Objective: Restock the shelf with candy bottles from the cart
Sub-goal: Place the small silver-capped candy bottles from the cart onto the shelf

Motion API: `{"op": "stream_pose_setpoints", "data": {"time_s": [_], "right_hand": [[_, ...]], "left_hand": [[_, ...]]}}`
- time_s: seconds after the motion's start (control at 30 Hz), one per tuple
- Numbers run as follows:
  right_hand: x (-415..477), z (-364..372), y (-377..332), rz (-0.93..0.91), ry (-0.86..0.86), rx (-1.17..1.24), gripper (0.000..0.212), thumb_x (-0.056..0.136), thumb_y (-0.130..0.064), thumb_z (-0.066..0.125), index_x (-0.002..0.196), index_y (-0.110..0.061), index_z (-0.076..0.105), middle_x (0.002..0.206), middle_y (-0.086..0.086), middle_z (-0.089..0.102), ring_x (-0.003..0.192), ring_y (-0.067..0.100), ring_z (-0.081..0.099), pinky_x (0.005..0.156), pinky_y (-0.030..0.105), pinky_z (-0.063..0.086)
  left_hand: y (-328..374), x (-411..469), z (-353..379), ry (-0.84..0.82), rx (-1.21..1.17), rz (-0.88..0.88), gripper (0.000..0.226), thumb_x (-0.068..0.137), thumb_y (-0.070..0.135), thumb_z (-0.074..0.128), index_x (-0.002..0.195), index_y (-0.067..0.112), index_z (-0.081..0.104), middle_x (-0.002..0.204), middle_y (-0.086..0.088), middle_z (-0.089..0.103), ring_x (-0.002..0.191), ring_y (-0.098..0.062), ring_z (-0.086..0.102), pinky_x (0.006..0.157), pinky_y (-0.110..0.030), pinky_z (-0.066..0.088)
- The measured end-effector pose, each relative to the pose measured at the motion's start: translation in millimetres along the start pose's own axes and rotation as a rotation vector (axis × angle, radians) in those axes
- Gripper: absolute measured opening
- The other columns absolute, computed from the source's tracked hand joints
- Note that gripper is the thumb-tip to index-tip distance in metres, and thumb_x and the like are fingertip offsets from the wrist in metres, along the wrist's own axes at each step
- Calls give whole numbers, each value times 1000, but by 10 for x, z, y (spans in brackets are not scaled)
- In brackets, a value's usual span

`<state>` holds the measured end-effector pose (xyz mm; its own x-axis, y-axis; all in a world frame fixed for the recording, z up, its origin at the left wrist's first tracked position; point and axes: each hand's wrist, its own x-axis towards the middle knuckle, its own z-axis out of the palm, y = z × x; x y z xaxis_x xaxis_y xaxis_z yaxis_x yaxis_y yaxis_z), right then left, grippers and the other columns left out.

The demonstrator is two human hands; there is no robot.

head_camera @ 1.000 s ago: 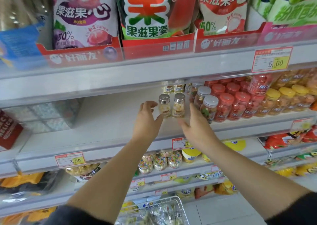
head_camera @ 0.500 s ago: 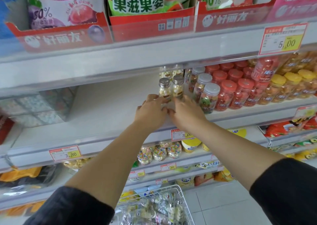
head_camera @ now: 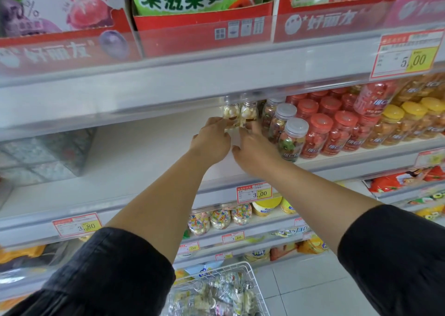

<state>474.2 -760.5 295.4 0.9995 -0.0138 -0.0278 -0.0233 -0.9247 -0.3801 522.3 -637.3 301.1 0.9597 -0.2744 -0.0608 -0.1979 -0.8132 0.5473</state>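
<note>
Two small clear candy bottles [head_camera: 231, 112] with silver caps stand side by side deep on the white shelf [head_camera: 144, 161], their caps half hidden under the shelf above. My left hand [head_camera: 210, 141] pinches the base of the left bottle between fingers and thumb. My right hand [head_camera: 255, 149] lies beside it, its straight fingers touching the base of the right bottle [head_camera: 249, 112] and its thumb spread away. The wire cart [head_camera: 250, 271] at the bottom holds several more candy bottles [head_camera: 216, 296].
Right of the hands stand rows of larger bottles with grey caps [head_camera: 292, 135], red caps [head_camera: 320, 132] and yellow caps [head_camera: 395, 125]. A clear box [head_camera: 45, 151] sits at the shelf's left. The upper shelf edge [head_camera: 168, 84] hangs low. Price tags [head_camera: 254, 192] line the shelf fronts.
Both hands have moved the two bottles deeper into the shelf, up under the upper shelf's edge. The view has tilted down and come closer.
</note>
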Motion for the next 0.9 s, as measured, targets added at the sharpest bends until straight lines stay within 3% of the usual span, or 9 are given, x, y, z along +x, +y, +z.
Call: {"op": "stream_pose_setpoints", "data": {"time_s": [0.33,0.9], "right_hand": [[64,-13,27,19,-27,48,52,98,-28,49,144,-6,36,154,9,9,121,35,52,90,40,44],[224,59,134,-40,20,108,51,91,-19,56,138,-4,42,146,15,22,120,34,50,98,41,47]], "left_hand": [[-10,41,41,19,3,25,54,95,12,37,145,32,45,154,1,33,133,-23,45,111,-45,36],[31,46,30,41,7,9,55,94,8,36,145,25,43,154,2,36,134,-24,44,111,-46,36]]}}
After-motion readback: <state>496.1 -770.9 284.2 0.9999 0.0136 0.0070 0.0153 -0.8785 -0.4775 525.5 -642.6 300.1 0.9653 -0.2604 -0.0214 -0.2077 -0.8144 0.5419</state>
